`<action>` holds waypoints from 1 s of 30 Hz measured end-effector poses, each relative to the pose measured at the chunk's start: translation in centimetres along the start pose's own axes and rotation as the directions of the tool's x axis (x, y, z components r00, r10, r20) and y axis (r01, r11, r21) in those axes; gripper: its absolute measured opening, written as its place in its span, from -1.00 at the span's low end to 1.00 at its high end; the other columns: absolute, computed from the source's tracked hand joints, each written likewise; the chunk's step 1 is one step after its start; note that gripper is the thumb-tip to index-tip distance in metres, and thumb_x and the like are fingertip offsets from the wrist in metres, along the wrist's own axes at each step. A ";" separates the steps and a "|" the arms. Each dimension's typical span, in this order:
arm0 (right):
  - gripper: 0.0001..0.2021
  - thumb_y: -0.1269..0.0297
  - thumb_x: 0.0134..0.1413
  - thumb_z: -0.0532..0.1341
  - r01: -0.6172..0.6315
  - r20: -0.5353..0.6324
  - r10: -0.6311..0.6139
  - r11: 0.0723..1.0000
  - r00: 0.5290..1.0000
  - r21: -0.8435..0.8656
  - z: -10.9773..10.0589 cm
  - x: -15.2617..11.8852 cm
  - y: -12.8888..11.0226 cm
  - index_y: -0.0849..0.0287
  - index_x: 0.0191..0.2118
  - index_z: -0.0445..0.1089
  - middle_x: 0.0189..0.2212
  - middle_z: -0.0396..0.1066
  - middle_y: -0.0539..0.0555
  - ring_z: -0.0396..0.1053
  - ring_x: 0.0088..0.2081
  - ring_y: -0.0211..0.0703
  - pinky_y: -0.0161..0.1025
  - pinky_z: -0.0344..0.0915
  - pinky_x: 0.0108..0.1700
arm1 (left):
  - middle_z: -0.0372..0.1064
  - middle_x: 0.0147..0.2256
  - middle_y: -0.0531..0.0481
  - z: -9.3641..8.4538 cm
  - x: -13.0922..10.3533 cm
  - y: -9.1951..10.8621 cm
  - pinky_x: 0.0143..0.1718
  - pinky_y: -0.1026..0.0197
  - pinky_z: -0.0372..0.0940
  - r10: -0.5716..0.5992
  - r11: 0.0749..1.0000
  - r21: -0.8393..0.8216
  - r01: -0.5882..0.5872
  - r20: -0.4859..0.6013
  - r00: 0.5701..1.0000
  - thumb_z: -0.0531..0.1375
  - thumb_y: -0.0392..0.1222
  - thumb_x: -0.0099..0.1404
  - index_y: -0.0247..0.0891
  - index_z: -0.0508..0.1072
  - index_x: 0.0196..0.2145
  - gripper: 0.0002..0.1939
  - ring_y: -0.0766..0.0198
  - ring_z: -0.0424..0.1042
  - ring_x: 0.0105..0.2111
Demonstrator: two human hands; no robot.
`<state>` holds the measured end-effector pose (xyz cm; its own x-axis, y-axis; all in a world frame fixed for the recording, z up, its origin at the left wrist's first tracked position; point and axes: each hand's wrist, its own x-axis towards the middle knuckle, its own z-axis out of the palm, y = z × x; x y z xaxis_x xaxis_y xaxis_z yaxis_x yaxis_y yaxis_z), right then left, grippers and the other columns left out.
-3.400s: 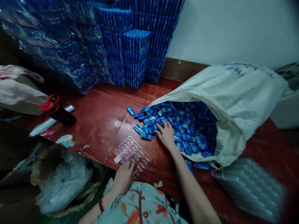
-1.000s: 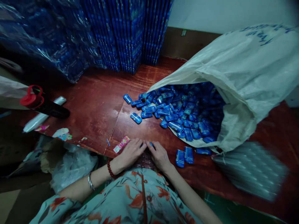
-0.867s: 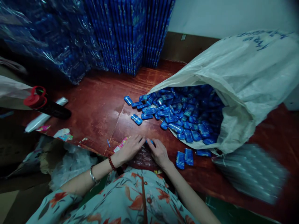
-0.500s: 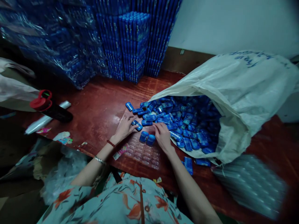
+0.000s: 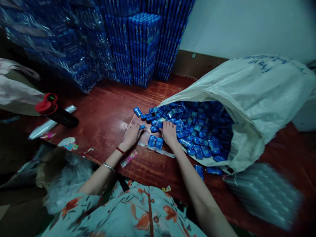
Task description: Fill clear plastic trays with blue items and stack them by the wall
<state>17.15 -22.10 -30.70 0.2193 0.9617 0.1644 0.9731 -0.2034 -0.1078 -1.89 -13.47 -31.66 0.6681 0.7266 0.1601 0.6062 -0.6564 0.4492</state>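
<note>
A pale wall (image 5: 237, 29) is behind a red-brown counter (image 5: 106, 112), and along the far edge of this counter stand tall stacks of blue packs (image 5: 145, 49); those more to the left are under shiny clear wrapping (image 5: 61, 49). A white sack (image 5: 261, 82) lies on its side across the right part of the counter, and many loose blue packets (image 5: 187, 126) come out of its mouth toward the middle.

The left hand (image 5: 132, 135) is bent around a small blue packet (image 5: 142, 127), of which only the end shows; it seems pinched between thumb and fingers. The right hand (image 5: 170, 133) has its fingers curled down at the border of the loose packets and touches them, but I cannot tell if it grips one.

Between the two hands, two blue packets (image 5: 151, 141) stand side by side, apart from the heap, just behind a clear plastic strip (image 5: 161, 152). I cannot tell if this strip is the edge of a tray.

As I judge it, little is done here at the front: only this pair is set neatly, while the sack holds a large quantity not yet arranged. The stacks at the far edge look like finished work.

Toward the near edge, a pink printed strip (image 5: 128, 158) lies left of the middle, and a black bottle with red lid (image 5: 55, 112) is farther left. A blurred clear tray (image 5: 266, 194) is near the right front edge.
</note>
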 end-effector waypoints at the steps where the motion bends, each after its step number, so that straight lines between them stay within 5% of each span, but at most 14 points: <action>1: -0.68 0.32 0.15 0.08 -0.001 -0.026 0.003 0.998 1.000 0.058 0.1 -0.2 0.1 0.38 -0.01 0.22 -0.12 0.32 0.33 0.19 -0.09 0.10 -0.03 0.10 -0.08 | 0.39 -0.23 -0.16 -0.4 -0.1 0.1 -0.12 0.11 0.22 -0.033 0.990 -0.135 0.030 -0.017 0.999 0.00 -0.18 0.36 -0.37 0.38 -0.20 -0.76 0.14 0.35 -0.20; 5: -0.76 0.35 0.14 0.05 -0.050 -0.173 0.143 0.889 0.975 0.455 -0.4 -1.6 0.1 0.28 -0.08 0.25 -0.18 0.36 0.22 0.26 -0.14 -0.02 -0.11 0.17 -0.08 | 0.41 -0.30 -0.01 -2.8 -1.6 2.2 -0.23 0.26 0.25 -0.018 0.788 -0.612 0.070 0.090 0.996 0.01 -0.08 0.35 -0.32 0.39 -0.21 -0.73 0.26 0.36 -0.29; 8: -0.78 0.23 0.11 0.12 -0.084 -0.063 0.187 0.685 0.980 0.724 -2.6 -3.3 0.1 0.19 -0.14 0.29 -0.28 0.40 0.08 0.32 -0.25 -0.11 -0.20 0.25 -0.16 | 0.41 -0.32 0.01 -4.8 -3.7 3.8 -0.28 0.30 0.24 0.133 0.680 -0.725 0.107 0.266 0.955 0.03 -0.04 0.33 -0.32 0.41 -0.24 -0.70 0.29 0.36 -0.33; 11: -0.78 0.18 0.12 0.13 -0.104 0.137 -0.014 0.580 0.990 0.808 -6.2 -6.1 0.0 0.16 -0.17 0.35 -0.27 0.44 0.04 0.36 -0.24 -0.14 -0.24 0.28 -0.17 | 0.44 -0.32 -0.01 -6.3 -6.0 4.1 -0.27 0.30 0.25 0.233 0.692 -0.713 0.114 0.369 0.899 0.05 -0.02 0.33 -0.31 0.44 -0.24 -0.69 0.29 0.38 -0.32; 15: -0.74 0.24 0.22 0.04 -0.046 0.285 -0.263 0.655 0.922 0.754 -9.4 -11.7 -1.2 0.07 -0.02 0.31 -0.13 0.44 0.04 0.40 -0.15 -0.17 -0.25 0.31 -0.10 | 0.44 -0.17 -0.07 -6.8 -9.7 3.6 -0.10 0.25 0.23 0.371 0.761 -0.648 0.008 0.446 0.814 0.04 -0.03 0.34 -0.19 0.42 -0.07 -0.69 0.23 0.38 -0.17; 18: -0.70 0.30 0.21 0.05 0.096 0.164 -0.248 0.781 0.955 0.617 -7.8 -16.6 -2.9 0.06 0.05 0.26 -0.15 0.45 0.09 0.41 -0.16 -0.14 -0.21 0.36 -0.13 | 0.41 -0.10 -0.08 -5.3 -13.0 4.0 -0.03 0.19 0.21 0.386 0.808 -0.587 -0.043 0.474 0.791 0.02 -0.07 0.36 -0.12 0.36 0.02 -0.68 0.21 0.37 -0.11; 22: -0.68 0.36 0.19 0.05 0.319 -0.106 -0.301 0.874 0.948 0.367 -2.7 -20.7 -3.7 0.13 0.05 0.29 -0.28 0.46 0.16 0.42 -0.25 -0.07 -0.15 0.39 -0.25 | 0.39 -0.08 -0.11 -2.1 -16.4 4.7 0.00 0.06 0.21 0.321 0.877 -0.467 -0.113 0.394 0.861 0.01 -0.13 0.37 -0.11 0.32 0.06 -0.66 0.14 0.33 -0.06; 26: -0.65 0.44 0.19 0.00 0.328 -0.230 -0.265 0.895 0.936 0.304 0.8 -19.1 -3.1 0.19 0.08 0.23 -0.23 0.43 0.21 0.39 -0.23 -0.07 -0.14 0.38 -0.25 | 0.32 0.00 -0.13 -0.1 -15.6 4.2 0.06 0.02 0.18 0.231 0.857 -0.502 -0.115 0.176 0.957 -0.01 -0.19 0.37 -0.13 0.34 0.05 -0.68 0.15 0.25 0.03; 28: -0.66 0.43 0.20 0.00 0.255 -0.246 -0.170 0.890 0.954 0.377 1.5 -17.1 -3.3 0.22 0.09 0.19 -0.19 0.41 0.22 0.38 -0.19 -0.07 -0.12 0.37 -0.19 | 0.32 -0.04 -0.12 0.1 -13.9 3.8 0.06 0.02 0.18 0.053 0.848 -0.529 -0.018 0.051 0.997 0.04 -0.16 0.35 -0.16 0.41 -0.03 -0.72 0.16 0.26 0.00; 30: -0.68 0.39 0.21 0.00 0.152 -0.223 -0.046 0.860 0.974 0.487 1.9 -15.3 -3.9 0.23 0.07 0.17 -0.18 0.39 0.22 0.37 -0.14 -0.07 -0.10 0.36 -0.12 | 0.35 -0.15 -0.09 0.0 -12.1 3.6 0.01 0.04 0.21 -0.183 0.816 -0.564 0.126 -0.046 0.982 0.10 -0.10 0.30 -0.19 0.48 -0.16 -0.76 0.16 0.29 -0.08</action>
<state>9.88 -35.63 -34.66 0.1843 0.9047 0.3841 0.8363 0.0610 -0.5449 -7.79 -24.65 -31.92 0.5254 0.8430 0.1155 0.3356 -0.3301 0.8823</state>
